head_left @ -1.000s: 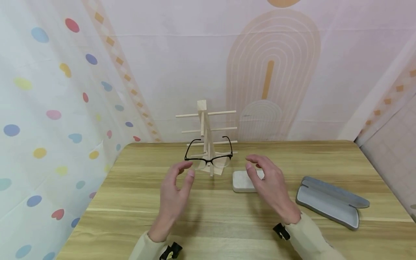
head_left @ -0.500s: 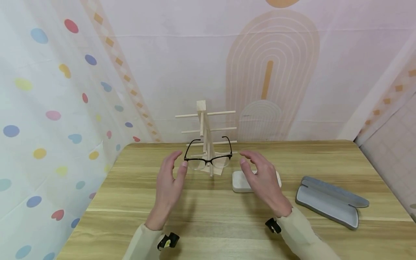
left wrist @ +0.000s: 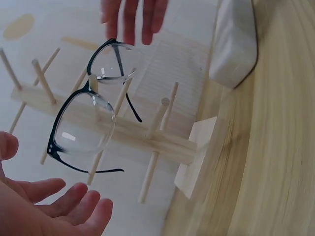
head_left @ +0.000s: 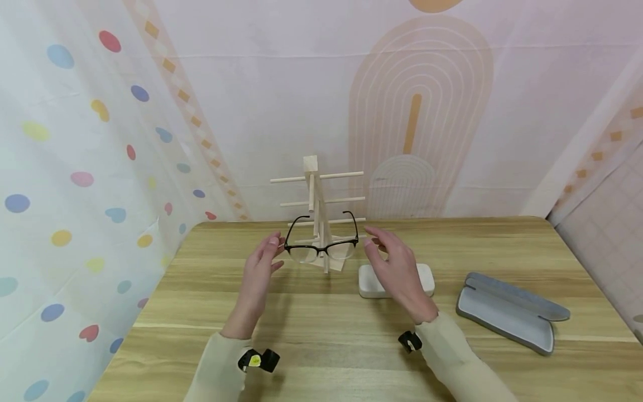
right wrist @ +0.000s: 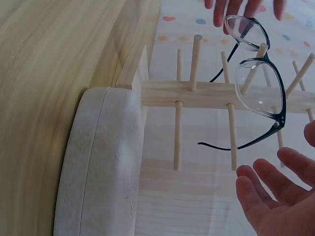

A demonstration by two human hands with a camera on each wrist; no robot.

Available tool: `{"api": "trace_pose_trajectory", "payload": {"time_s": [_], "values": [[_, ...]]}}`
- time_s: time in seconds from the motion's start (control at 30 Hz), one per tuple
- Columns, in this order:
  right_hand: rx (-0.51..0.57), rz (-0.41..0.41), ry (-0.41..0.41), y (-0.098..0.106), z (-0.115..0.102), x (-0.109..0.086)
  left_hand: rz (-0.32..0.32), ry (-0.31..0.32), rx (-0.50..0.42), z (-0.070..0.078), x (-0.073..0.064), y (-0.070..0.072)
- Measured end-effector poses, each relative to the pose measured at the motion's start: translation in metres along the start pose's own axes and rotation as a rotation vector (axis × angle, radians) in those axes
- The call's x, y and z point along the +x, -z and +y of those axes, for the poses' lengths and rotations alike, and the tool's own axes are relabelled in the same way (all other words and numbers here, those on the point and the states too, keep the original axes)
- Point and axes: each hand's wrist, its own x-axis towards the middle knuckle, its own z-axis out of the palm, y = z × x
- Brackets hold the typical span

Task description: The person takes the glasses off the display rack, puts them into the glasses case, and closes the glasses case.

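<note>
Black half-rim eyeglasses [head_left: 323,249] with clear lenses hang on a low peg of the pale wooden eyewear stand [head_left: 311,164], temples spread and pointing back. Just left of the frame is my left hand [head_left: 258,273], its fingers apart from the glasses in the left wrist view. My right hand [head_left: 398,268] is at the other side, thumb and fingers parted and holding nothing. In the right wrist view, its fingertips [right wrist: 248,189] lie close to the right temple and a peg, with a gap to the frame.
Partly behind my right hand lies a closed white glasses case [head_left: 426,279]. Farther right, a grey glasses case [head_left: 512,315] stands with its lid raised. The wooden table [head_left: 321,357] ends at a patterned curtain [head_left: 241,111].
Both hands have closed in on the glasses, the right one moving left across the white case. My left hand has turned, with its fingers now spread. Glasses and stand stay in place.
</note>
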Motion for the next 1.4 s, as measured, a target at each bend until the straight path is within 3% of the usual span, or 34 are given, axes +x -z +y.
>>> {"api": "trace_pose_trajectory", "payload": {"time_s": [0.13, 0.3, 0.73, 1.03, 1.4], "values": [[0.039, -0.013, -0.034, -0.003, -0.001, 0.003, -0.002, 0.066, -0.086, -0.002, 0.004, 0.002], [0.064, -0.027, -0.076, -0.007, -0.003, 0.006, 0.014, 0.095, -0.156, -0.004, 0.007, 0.002], [0.051, -0.027, -0.087, -0.016, -0.007, 0.013, 0.065, 0.086, -0.228, -0.004, 0.01, 0.0], [0.128, -0.008, -0.097, -0.015, -0.009, 0.017, 0.096, 0.061, -0.273, -0.004, 0.009, -0.001], [0.234, -0.007, -0.158, -0.011, -0.014, 0.012, 0.084, 0.041, -0.313, -0.001, 0.0, 0.0]]}}
